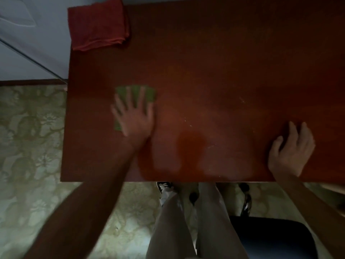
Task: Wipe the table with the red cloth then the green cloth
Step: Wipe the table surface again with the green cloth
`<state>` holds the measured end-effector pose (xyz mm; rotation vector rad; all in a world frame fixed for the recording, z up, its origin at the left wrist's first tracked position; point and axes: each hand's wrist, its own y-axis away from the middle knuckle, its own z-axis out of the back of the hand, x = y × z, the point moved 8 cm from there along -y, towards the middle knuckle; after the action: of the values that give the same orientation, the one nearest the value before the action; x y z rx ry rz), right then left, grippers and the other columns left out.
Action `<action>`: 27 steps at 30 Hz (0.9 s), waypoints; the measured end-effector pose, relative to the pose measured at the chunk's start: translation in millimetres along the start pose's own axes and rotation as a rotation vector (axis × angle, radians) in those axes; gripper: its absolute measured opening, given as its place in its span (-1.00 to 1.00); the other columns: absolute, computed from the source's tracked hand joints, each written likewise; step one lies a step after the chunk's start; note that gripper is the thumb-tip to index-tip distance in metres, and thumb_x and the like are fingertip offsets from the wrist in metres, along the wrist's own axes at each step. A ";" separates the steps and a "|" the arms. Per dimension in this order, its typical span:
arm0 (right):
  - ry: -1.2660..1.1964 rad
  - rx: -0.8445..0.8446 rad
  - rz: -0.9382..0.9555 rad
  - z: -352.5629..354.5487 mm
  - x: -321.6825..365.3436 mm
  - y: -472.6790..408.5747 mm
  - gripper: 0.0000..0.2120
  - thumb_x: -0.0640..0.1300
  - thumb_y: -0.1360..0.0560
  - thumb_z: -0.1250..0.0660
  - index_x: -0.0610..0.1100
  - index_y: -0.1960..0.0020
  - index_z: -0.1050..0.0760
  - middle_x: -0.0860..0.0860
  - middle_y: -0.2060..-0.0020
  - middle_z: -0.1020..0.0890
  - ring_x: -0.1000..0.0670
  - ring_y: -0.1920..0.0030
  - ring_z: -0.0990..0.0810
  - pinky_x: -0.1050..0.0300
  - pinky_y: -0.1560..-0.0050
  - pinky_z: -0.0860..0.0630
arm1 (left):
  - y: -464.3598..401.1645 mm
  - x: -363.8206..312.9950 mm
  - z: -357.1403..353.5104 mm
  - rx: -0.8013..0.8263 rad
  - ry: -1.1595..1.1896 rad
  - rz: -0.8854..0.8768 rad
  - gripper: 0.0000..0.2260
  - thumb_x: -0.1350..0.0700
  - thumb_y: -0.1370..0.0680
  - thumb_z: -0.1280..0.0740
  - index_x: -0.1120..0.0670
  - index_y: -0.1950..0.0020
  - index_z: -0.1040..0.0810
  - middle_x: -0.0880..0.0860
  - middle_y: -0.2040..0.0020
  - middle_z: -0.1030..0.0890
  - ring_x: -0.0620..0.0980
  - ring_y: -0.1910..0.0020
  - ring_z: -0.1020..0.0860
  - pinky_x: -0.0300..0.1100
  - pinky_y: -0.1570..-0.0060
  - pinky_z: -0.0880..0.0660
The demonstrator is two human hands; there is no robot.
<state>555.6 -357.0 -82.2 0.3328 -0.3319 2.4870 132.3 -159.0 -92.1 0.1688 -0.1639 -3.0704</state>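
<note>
A reddish-brown wooden table (224,62) fills the upper part of the view. The green cloth (151,95) lies flat on its left half, and my left hand (133,116) presses on it with fingers spread straight. My left arm looks motion-blurred. The red cloth (97,25) sits folded on the table's far left corner, hanging slightly over the edge. My right hand (291,148) rests on the table near its front right edge, fingers loosely bent and holding nothing.
A dark chair seat (270,238) stands by my legs below the table's front edge. Patterned pale floor (28,146) lies to the left. Small crumbs or specks (190,125) dot the table's middle. A thin cable (28,55) runs across the far left.
</note>
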 end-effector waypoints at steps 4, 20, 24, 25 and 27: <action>-0.023 -0.003 -0.021 -0.1 0.7 1.8 -0.54 -0.08 -0.61 -0.08 -0.18 -0.48 -0.25 -0.21 -0.50 -0.24 -0.22 -0.50 -0.18 -0.20 -0.51 -0.06 | 89.5 -123.5 -21.7 0.097 -0.019 -0.344 -0.49 -0.24 -0.62 -0.01 -0.19 -0.57 -0.12 0.06 -0.61 -0.06 0.32 -0.55 0.05 0.35 -0.44 0.10; -0.019 -0.037 -0.001 4.2 -1.9 0.2 -0.56 -0.11 -0.60 -0.10 -0.20 -0.45 -0.30 -0.23 -0.49 -0.26 -0.24 -0.49 -0.20 -0.19 -0.50 -0.07 | 6.9 195.5 10.9 0.143 0.060 0.319 -0.41 -0.33 -0.57 0.17 -0.19 -0.59 0.01 0.08 -0.62 0.01 0.33 -0.54 0.01 0.37 -0.43 0.01; 0.002 -0.030 -0.009 4.2 -3.2 0.5 -0.56 -0.11 -0.59 -0.11 -0.19 -0.45 -0.30 -0.21 -0.49 -0.26 -0.24 -0.49 -0.20 -0.18 -0.50 -0.05 | 82.2 189.6 11.4 0.015 0.067 0.405 -0.40 -0.32 -0.57 0.09 -0.14 -0.57 -0.13 0.16 -0.59 -0.11 0.38 -0.49 -0.13 0.34 -0.40 -0.06; 0.006 -0.020 -0.011 4.0 -2.5 0.0 -0.56 -0.11 -0.59 -0.11 -0.18 -0.45 -0.29 -0.21 -0.50 -0.25 -0.23 -0.50 -0.19 -0.18 -0.51 -0.05 | 95.9 174.7 10.0 0.015 0.050 0.388 -0.40 -0.31 -0.57 0.08 -0.13 -0.57 -0.15 0.16 -0.58 -0.13 0.39 -0.49 -0.12 0.35 -0.40 -0.05; 0.003 -0.006 -0.012 3.8 0.2 -0.5 -0.55 -0.11 -0.60 -0.10 -0.17 -0.46 -0.27 -0.21 -0.51 -0.24 -0.23 -0.50 -0.18 -0.18 -0.52 -0.03 | 113.5 142.4 1.3 0.023 0.026 0.334 -0.42 -0.29 -0.58 0.05 -0.12 -0.57 -0.17 0.15 -0.58 -0.16 0.40 -0.49 -0.12 0.39 -0.40 -0.05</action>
<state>556.4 -357.7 -78.6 0.3274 -0.3353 2.4738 -2.8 -281.2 -93.5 0.1630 -0.2039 -2.7344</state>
